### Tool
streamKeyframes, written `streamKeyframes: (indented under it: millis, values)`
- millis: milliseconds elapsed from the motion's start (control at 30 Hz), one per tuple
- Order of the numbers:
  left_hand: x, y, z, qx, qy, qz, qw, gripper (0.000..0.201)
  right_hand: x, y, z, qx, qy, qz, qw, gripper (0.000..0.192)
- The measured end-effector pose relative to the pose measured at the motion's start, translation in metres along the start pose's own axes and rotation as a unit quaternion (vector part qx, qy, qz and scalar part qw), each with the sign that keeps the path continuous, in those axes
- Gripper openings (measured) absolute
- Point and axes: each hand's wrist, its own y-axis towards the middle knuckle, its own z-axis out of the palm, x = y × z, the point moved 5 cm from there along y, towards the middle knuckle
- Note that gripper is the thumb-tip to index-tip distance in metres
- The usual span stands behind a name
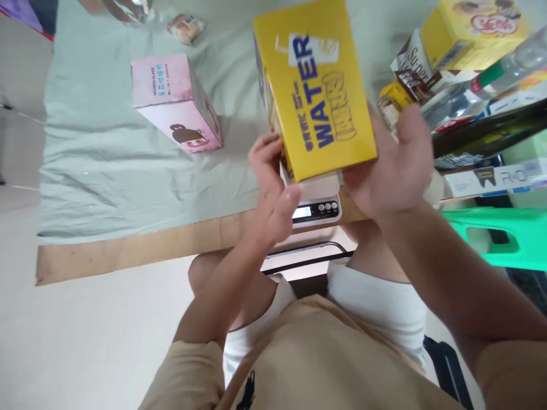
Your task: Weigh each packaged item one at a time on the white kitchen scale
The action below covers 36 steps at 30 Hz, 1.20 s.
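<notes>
A yellow cardboard box (316, 91) printed "WATER" is held up between my two hands, above a white digital kitchen scale (317, 210) at the table's front edge. My left hand (273, 185) grips the box's lower left side, its fingers curled against that side and the thumb near the bottom corner. My right hand (395, 162) supports the lower right side, thumb sticking out and the other fingers partly hidden behind the box. The scale's display is lit, but its plate is mostly covered by the box. Left of these stands a pink box (179, 105) with a cartoon figure.
A small wrapped snack (187, 28) lies at the back left. Crowded on the right are another yellow box (470, 34), a clear bottle (465, 97), a dark green bottle (482, 139) and a white carton (491, 179). A green plastic stool (530, 239) stands below them.
</notes>
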Motion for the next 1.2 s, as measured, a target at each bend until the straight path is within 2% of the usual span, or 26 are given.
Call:
streamKeyframes:
  millis: [67,167,333,467,633,733,867,967,1100,1200]
  values:
    - [-0.007,-0.022,0.011,-0.001,0.062,-0.018,0.998,0.068,-0.012,-0.013,-0.004,-0.004,0.034,0.004,0.999,0.046]
    - [-0.016,-0.035,0.022,0.005,0.121,-0.045,0.992,0.064,-0.026,-0.024,-0.011,-0.018,0.06,0.011,0.998,0.048]
    - [-0.016,-0.034,0.024,0.02,0.102,-0.065,0.993,0.059,-0.035,-0.032,-0.022,-0.035,0.098,-0.001,0.995,0.046]
    - [-0.007,-0.037,0.024,0.03,0.101,-0.067,0.992,0.054,-0.041,-0.033,-0.029,-0.036,0.109,0.021,0.993,0.048]
    - [0.002,-0.039,0.028,0.02,0.113,-0.106,0.988,0.063,-0.045,-0.029,-0.034,-0.009,0.123,0.026,0.992,0.043]
    - [0.003,-0.038,0.03,0.01,0.081,-0.125,0.989,0.063,-0.048,-0.025,-0.033,0.003,0.129,0.017,0.992,0.04]
    - [0.009,-0.032,0.016,-0.03,0.096,-0.149,0.984,0.055,-0.049,-0.02,-0.034,0.019,0.131,0.033,0.991,0.047]
    - [0.015,-0.022,-0.006,-0.076,0.129,-0.143,0.978,0.056,-0.052,-0.016,-0.055,-0.025,0.094,0.035,0.995,0.048]
    - [0.015,-0.01,-0.033,-0.167,0.105,-0.136,0.971,0.043,-0.061,-0.016,-0.099,-0.128,-0.048,-0.062,0.989,0.046]
    - [0.013,-0.006,-0.036,-0.172,0.111,-0.162,0.965,0.043,-0.074,-0.017,-0.112,-0.123,-0.113,-0.13,0.977,0.045]
